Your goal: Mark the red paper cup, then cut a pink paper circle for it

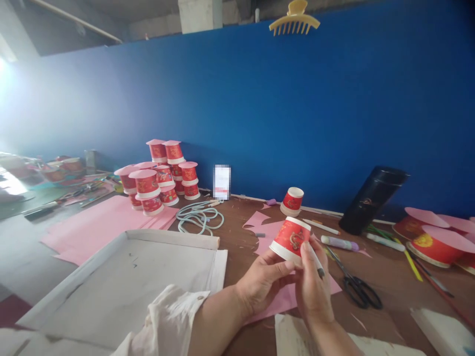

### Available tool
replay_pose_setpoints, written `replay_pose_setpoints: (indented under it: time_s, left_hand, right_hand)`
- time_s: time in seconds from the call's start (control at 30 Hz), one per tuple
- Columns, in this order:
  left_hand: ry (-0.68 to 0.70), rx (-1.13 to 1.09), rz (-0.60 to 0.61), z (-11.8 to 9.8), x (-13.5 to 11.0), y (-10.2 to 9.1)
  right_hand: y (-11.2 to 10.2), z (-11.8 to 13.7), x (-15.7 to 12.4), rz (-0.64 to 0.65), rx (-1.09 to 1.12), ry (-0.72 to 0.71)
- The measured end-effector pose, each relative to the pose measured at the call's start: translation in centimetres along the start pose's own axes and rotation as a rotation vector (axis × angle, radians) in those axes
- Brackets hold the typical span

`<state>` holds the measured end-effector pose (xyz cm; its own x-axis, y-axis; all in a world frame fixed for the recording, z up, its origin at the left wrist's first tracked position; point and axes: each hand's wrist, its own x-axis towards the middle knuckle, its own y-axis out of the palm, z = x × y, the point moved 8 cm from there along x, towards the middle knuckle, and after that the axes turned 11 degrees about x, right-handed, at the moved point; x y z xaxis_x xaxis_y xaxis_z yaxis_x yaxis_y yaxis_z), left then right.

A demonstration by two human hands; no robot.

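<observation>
Held up above the brown table (245, 277), the red paper cup (288, 239) sits between the two hands, its wide white rim down toward the left and its narrow base up and away, tilted rather than upright. The left hand (264, 278) is partly closed on the rim, thumb along the near side and fingers underneath — a hold that seems meant to steady the cup from below. The right hand (314, 287) is also partly closed, its thumb against the cup's printed side, and a white pen (317, 264) with a dark end is tucked in its grip, probably so the fingertips can help with the cup without setting the pen down. Below lie pink paper (267, 242) and scraps; the black-handled scissors (359, 290) rest just beyond the right hand, within easy reach. Another red cup (292, 201) stands base-up near the blue panel (256, 113), perhaps because the wide rim gives a stable footing. To the left, stacked cups (147, 184) with pink discs between and on top are grouped past the shallow white tray (122, 277) — likely to leave working room in front of the person.
</observation>
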<state>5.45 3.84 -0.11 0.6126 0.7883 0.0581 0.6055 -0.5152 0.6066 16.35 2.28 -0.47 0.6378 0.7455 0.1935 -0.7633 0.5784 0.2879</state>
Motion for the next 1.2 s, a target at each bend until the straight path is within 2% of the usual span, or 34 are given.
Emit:
replay_pose_setpoints:
  time_s: [0.3,0.43,0.6,0.7,0.83,1.03,1.2]
  left_hand:
    - [0.109,0.119,0.012,-0.6,-0.1,0.2]
    - [0.131,0.216,-0.053,-0.3,0.1,-0.5]
    - [0.188,0.383,-0.136,-0.5,0.1,-1.1]
    - [0.274,0.645,-0.213,-1.2,-0.1,-1.5]
    - [0.487,1.093,-0.301,-2.9,-0.8,-1.3]
    - [0.700,1.554,-0.307,-3.4,-1.3,-0.4]
    - [0.777,1.778,-0.298,-3.5,-1.5,0.4]
  right_hand:
    - [-0.2,-0.6,-0.2,0.014,0.035,0.049]
    - [0.0,-0.9,-0.1,0.044,0.064,0.079]
    - [0.4,0.3,0.1,0.062,-0.049,0.041]
    - [0.3,0.6,0.2,0.039,-0.119,0.018]
    - [0.1,0.3,0.5,0.035,-0.190,-0.010]
    - [-0.4,0.1,0.7,0.018,-0.198,-0.003]
    - [-0.5,-0.8,0.8,0.031,-0.106,0.030]
